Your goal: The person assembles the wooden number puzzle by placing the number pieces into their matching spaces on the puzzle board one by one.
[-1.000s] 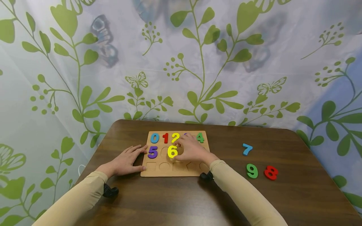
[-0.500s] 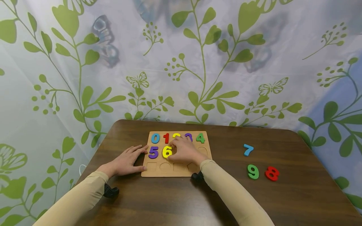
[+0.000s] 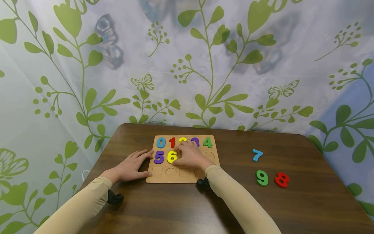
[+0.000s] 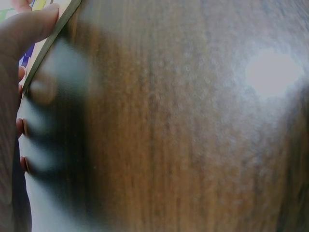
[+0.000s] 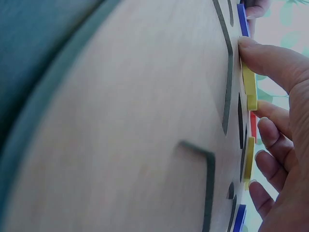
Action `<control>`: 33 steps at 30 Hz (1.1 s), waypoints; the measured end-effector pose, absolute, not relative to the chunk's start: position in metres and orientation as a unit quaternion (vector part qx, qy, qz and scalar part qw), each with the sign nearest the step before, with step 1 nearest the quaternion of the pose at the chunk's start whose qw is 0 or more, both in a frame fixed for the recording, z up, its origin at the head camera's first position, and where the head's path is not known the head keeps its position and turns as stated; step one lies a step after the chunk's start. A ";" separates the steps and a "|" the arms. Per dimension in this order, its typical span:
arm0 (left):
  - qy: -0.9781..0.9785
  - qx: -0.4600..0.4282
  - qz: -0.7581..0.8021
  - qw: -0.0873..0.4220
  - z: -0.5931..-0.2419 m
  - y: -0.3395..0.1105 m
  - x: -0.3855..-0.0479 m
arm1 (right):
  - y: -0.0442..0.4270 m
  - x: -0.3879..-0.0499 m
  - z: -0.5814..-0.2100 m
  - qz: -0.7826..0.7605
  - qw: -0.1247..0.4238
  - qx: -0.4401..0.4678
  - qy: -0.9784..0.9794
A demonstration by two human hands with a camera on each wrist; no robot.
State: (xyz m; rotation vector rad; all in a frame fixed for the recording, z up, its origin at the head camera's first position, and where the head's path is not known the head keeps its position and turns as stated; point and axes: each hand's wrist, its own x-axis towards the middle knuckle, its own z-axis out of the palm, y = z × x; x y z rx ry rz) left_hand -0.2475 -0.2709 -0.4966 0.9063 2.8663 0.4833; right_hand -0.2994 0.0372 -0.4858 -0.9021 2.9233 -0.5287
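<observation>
A wooden number board (image 3: pixel 163 179) lies on the table. My right hand (image 3: pixel 191 156) pinches the yellow number 6 piece (image 3: pixel 170 158) between thumb and forefinger, over the second row. The right wrist view shows the thumb on one end of this yellow piece (image 5: pixel 249 79), which stands proud of the board surface. To its left sits the purple 5 (image 3: pixel 159 157). My left hand (image 3: pixel 131 167) rests at the board's left edge, fingers spread, thumb and fingertips touching it. The left wrist view catches its thumb (image 4: pixel 31 24) against the board edge.
In the top row are a blue 0 (image 3: pixel 161 143), red 1 (image 3: pixel 172 143), partly covered yellow 2 (image 3: pixel 182 139), purple 3 (image 3: pixel 195 141) and green 4 (image 3: pixel 207 143). Loose on the table to the right lie a blue 7 (image 3: pixel 257 155), green 9 (image 3: pixel 262 178) and red 8 (image 3: pixel 282 180).
My right hand has carried the yellow 6 leftward to a spot beside the purple 5, where it stays over the last half second. The left hand has kept its place.
</observation>
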 end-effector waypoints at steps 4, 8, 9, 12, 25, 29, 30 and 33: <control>0.941 0.297 0.155 0.049 -0.496 -0.271 -0.247 | 0.038 -0.300 -0.486 -0.174 0.020 -0.291 0.940; 0.942 0.295 0.153 0.052 -0.496 -0.271 -0.247 | 0.039 -0.300 -0.486 -0.176 0.020 -0.294 0.939; 0.942 0.295 0.153 0.053 -0.496 -0.271 -0.247 | 0.039 -0.300 -0.486 -0.177 0.020 -0.295 0.939; 0.942 0.294 0.153 0.054 -0.495 -0.271 -0.247 | 0.040 -0.300 -0.487 -0.181 0.019 -0.297 0.937; 0.943 0.290 0.151 0.057 -0.494 -0.269 -0.247 | 0.049 -0.299 -0.479 -0.209 0.029 -0.291 0.933; 0.945 0.285 0.151 0.057 -0.495 -0.270 -0.247 | 0.064 -0.298 -0.461 -0.230 0.025 -0.293 0.928; 0.945 0.284 0.152 0.057 -0.495 -0.270 -0.247 | 0.069 -0.298 -0.457 -0.237 0.022 -0.294 0.926; 0.944 0.285 0.154 0.055 -0.495 -0.270 -0.247 | 0.088 -0.296 -0.442 -0.247 0.005 -0.289 0.925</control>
